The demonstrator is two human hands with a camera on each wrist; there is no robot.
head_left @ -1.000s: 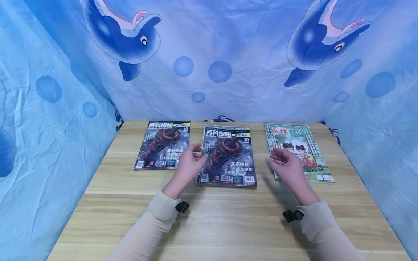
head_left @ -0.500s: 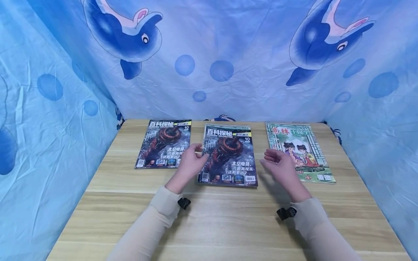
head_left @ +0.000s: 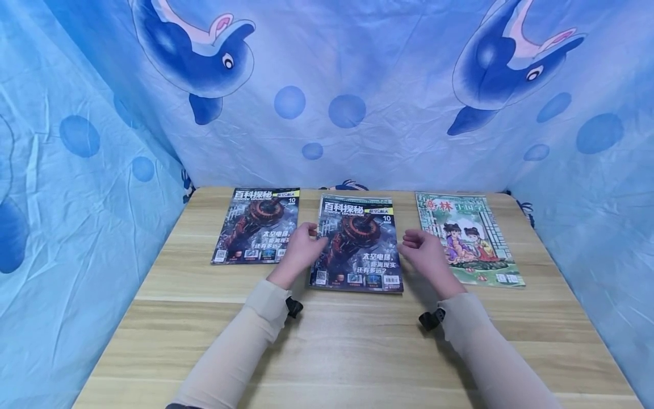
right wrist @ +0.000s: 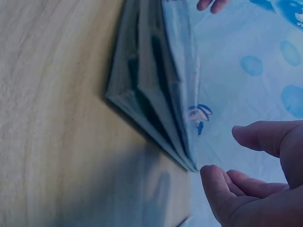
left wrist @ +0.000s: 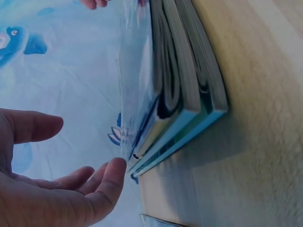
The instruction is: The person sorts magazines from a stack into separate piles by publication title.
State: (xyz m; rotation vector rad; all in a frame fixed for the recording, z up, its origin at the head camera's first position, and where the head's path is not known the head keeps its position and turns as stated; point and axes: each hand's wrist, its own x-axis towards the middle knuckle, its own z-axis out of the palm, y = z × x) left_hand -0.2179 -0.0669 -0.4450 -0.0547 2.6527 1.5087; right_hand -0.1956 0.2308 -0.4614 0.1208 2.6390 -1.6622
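A stack of magazines (head_left: 360, 244) lies mid-table, a dark "Scientific Exploration" issue on top and a green-edged one peeking out behind. My left hand (head_left: 300, 250) is at the stack's left edge, fingers loosely bent, thumb apart and nothing between them. On the other side my right hand (head_left: 426, 258) stands at the right edge, likewise holding nothing. In the left wrist view, fingertips are close to the layered page edges (left wrist: 180, 61). The right wrist view has the right fingers (right wrist: 213, 184) just beside the stack's far corner.
Another dark magazine (head_left: 255, 224) lies to the left, partly behind my left hand. A green magazine (head_left: 472, 241) with two cartoon children lies to the right. Blue dolphin-print cloth (head_left: 398, 153) walls the wooden table (head_left: 352, 352) at the back and sides.
My right hand has moved left, from over the green magazine to the stack's right edge. The left hand has barely shifted at the left edge. The magazines stay in place.
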